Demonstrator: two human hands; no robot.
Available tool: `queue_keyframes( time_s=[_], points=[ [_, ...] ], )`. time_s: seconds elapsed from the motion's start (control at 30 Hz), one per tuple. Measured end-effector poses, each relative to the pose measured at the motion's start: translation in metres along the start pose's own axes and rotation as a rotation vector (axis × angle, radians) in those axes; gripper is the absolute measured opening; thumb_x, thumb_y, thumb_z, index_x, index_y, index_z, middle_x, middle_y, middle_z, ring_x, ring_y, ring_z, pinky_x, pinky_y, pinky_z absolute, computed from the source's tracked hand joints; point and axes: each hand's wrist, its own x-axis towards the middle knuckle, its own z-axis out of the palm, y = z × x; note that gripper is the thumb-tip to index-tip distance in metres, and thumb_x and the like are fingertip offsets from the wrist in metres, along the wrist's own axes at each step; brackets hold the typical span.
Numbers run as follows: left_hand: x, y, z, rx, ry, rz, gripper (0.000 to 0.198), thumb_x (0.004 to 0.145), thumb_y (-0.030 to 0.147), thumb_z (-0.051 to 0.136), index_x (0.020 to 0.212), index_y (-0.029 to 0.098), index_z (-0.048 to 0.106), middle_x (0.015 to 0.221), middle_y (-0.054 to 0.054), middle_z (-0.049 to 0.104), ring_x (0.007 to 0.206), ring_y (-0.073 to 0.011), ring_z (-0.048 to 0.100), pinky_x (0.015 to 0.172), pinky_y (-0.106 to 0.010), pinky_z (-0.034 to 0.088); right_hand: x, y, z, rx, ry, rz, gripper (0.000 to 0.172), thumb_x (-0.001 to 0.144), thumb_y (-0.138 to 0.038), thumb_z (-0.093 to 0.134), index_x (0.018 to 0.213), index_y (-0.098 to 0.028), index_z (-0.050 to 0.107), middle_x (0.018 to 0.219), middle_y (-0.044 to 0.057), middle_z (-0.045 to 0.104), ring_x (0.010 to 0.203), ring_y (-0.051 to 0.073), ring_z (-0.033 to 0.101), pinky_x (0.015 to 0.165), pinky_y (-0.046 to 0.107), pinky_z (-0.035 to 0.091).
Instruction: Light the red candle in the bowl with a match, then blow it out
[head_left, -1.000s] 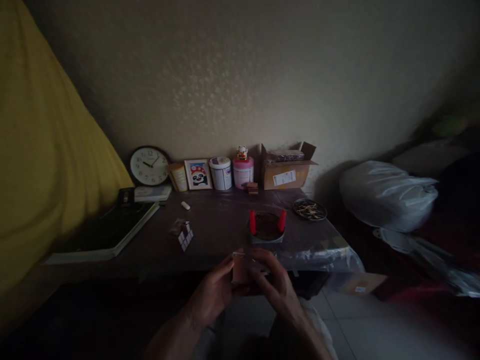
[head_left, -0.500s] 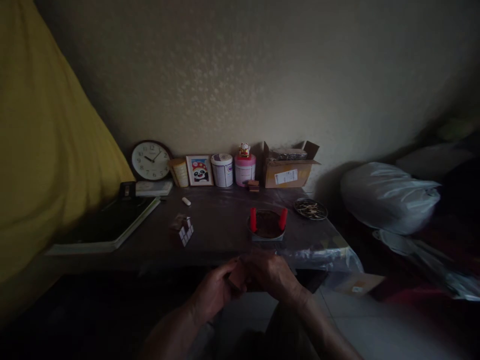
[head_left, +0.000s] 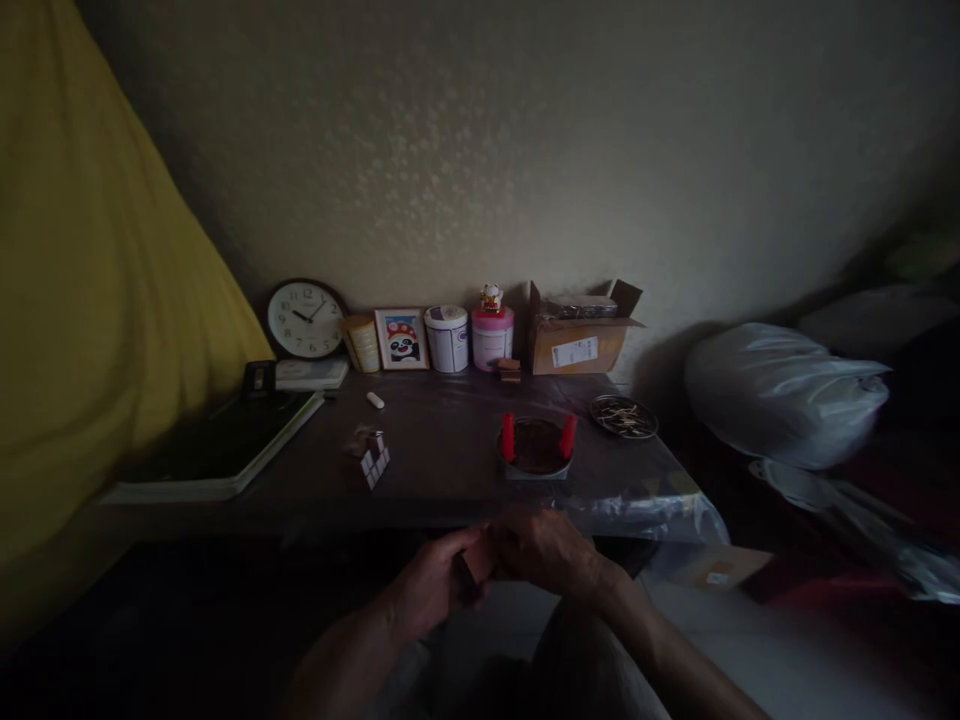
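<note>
In front of the table's near edge, my left hand (head_left: pixel 426 588) is closed around a matchbox (head_left: pixel 480 560), a small brown box with a dark side. My right hand (head_left: pixel 551 546) meets it from the right. Its fingers are bent and pressed together at the box's far end; what they pinch, if anything, is hidden. Just beyond the hands, a round dark dish (head_left: pixel 537 447) holds two upright red candles, a left candle (head_left: pixel 508 437) and a right candle (head_left: pixel 568 437). Farther right, a shallow dish (head_left: pixel 654 425) contains several loose matchsticks (head_left: pixel 621 415).
A puzzle cube (head_left: pixel 373 462) and a small white cylinder (head_left: pixel 375 400) lie on the table's left half. Along the wall stand a clock (head_left: pixel 306 320), a framed panda picture (head_left: pixel 403 340), two tins and an open carton (head_left: pixel 577 350). A white bag (head_left: pixel 780 395) is at right.
The view has shifted slightly. The matchbox has turned a little, showing more of its dark side. Both hands stay together around it.
</note>
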Motion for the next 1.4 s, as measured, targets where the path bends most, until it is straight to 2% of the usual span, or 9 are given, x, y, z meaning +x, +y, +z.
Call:
queue_keyframes(
  time_s=[0.13, 0.4, 0.53, 0.67, 0.83, 1.0, 1.07, 1.27, 1.4],
  points=[
    [0.0, -0.001, 0.001, 0.017, 0.006, -0.011, 0.03, 0.088, 0.031, 0.045, 0.085, 0.011, 0.067, 0.067, -0.005, 0.065, 0.047, -0.0113, 0.054, 0.044, -0.023, 0.033, 0.001, 0.001, 0.001, 0.046, -0.021, 0.066, 0.014, 0.085, -0.022, 0.055, 0.085, -0.019, 0.068, 0.087, 0.002, 0.072, 0.073, 0.013, 0.065, 0.059, 0.021, 0.036],
    [-0.001, 0.002, 0.004, 0.008, 0.044, 0.011, 0.028, 0.087, 0.027, 0.042, 0.082, 0.013, 0.066, 0.061, -0.004, 0.063, 0.043, -0.0105, 0.05, 0.041, -0.023, 0.029, -0.001, 0.007, 0.001, -0.004, -0.003, -0.108, 0.019, 0.089, -0.021, 0.053, 0.098, -0.023, 0.069, 0.095, 0.001, 0.071, 0.08, 0.013, 0.064, 0.063, 0.02, 0.037],
    [0.001, 0.002, 0.003, 0.002, 0.064, 0.0, 0.027, 0.086, 0.028, 0.044, 0.075, 0.014, 0.064, 0.058, -0.003, 0.061, 0.042, -0.0108, 0.051, 0.041, -0.022, 0.029, 0.001, 0.0, -0.005, -0.082, -0.037, -0.097, 0.016, 0.087, -0.02, 0.055, 0.094, -0.021, 0.069, 0.094, 0.003, 0.072, 0.079, 0.014, 0.065, 0.061, 0.022, 0.035],
    [0.001, 0.002, 0.001, -0.015, 0.051, 0.013, 0.022, 0.084, 0.028, 0.048, 0.077, 0.014, 0.064, 0.058, -0.002, 0.061, 0.042, -0.0109, 0.05, 0.04, -0.023, 0.029, 0.004, -0.003, -0.008, -0.078, -0.065, -0.064, 0.017, 0.089, -0.019, 0.053, 0.094, -0.019, 0.069, 0.094, 0.005, 0.072, 0.079, 0.015, 0.065, 0.061, 0.023, 0.035],
    [0.001, 0.003, 0.0, -0.046, 0.013, 0.031, 0.019, 0.08, 0.026, 0.05, 0.086, 0.015, 0.064, 0.057, -0.001, 0.058, 0.041, -0.0113, 0.048, 0.039, -0.023, 0.026, 0.003, -0.001, -0.007, -0.01, -0.034, -0.061, 0.018, 0.091, -0.02, 0.052, 0.094, -0.02, 0.07, 0.092, 0.003, 0.07, 0.077, 0.012, 0.062, 0.062, 0.021, 0.035],
    [0.001, 0.004, -0.002, -0.075, 0.046, 0.034, 0.036, 0.08, 0.025, 0.046, 0.114, 0.018, 0.058, 0.059, 0.002, 0.056, 0.04, -0.012, 0.048, 0.039, -0.024, 0.024, 0.002, -0.001, -0.001, -0.005, 0.02, -0.025, 0.019, 0.092, -0.019, 0.05, 0.092, -0.02, 0.069, 0.088, 0.002, 0.069, 0.075, 0.012, 0.061, 0.062, 0.021, 0.035],
    [0.001, 0.004, -0.002, -0.084, 0.053, 0.035, 0.04, 0.081, 0.026, 0.046, 0.118, 0.018, 0.056, 0.061, 0.002, 0.057, 0.041, -0.0117, 0.048, 0.04, -0.023, 0.025, 0.003, 0.0, 0.003, -0.017, 0.049, -0.032, 0.018, 0.091, -0.019, 0.05, 0.094, -0.02, 0.068, 0.089, 0.003, 0.068, 0.075, 0.012, 0.061, 0.063, 0.021, 0.036],
    [0.003, 0.005, -0.003, -0.102, 0.046, 0.067, 0.03, 0.08, 0.025, 0.047, 0.107, 0.017, 0.059, 0.06, 0.002, 0.057, 0.041, -0.0113, 0.048, 0.041, -0.024, 0.025, 0.007, 0.003, 0.01, -0.027, 0.105, -0.056, 0.019, 0.092, -0.018, 0.049, 0.1, -0.019, 0.067, 0.088, 0.004, 0.068, 0.075, 0.013, 0.062, 0.064, 0.021, 0.04],
    [0.004, 0.004, -0.004, -0.106, 0.038, 0.079, 0.019, 0.08, 0.025, 0.047, 0.091, 0.017, 0.06, 0.058, 0.002, 0.056, 0.041, -0.0101, 0.046, 0.041, -0.023, 0.024, 0.007, 0.002, 0.005, 0.016, 0.094, -0.094, 0.026, 0.093, -0.016, 0.048, 0.111, -0.022, 0.065, 0.098, 0.004, 0.067, 0.081, 0.013, 0.064, 0.068, 0.02, 0.043]
  ],
)
